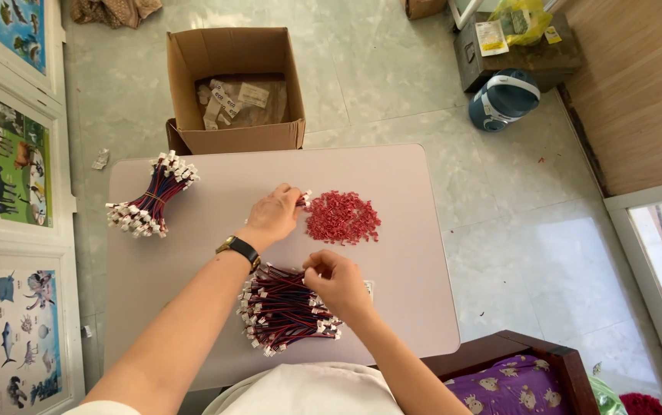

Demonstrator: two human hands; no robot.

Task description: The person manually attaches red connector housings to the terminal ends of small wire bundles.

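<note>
My left hand [273,215], with a black watch at the wrist, pinches a short wire with a white connector at the edge of a pile of small red pieces [342,217]. Below it, my right hand [337,283] rests on a loose heap of red, blue and black wires with white connectors [281,311], its fingers closed on some of them. A tied bundle of the same wires [150,196] lies at the table's far left. All sit on a pale pink table [400,307].
An open cardboard box [235,88] with bags inside stands on the floor beyond the table. A blue and white cooker [504,98] and a wooden crate [523,54] sit at the upper right. Posters line the left. A dark wooden seat with a purple cushion [511,380] is at the lower right.
</note>
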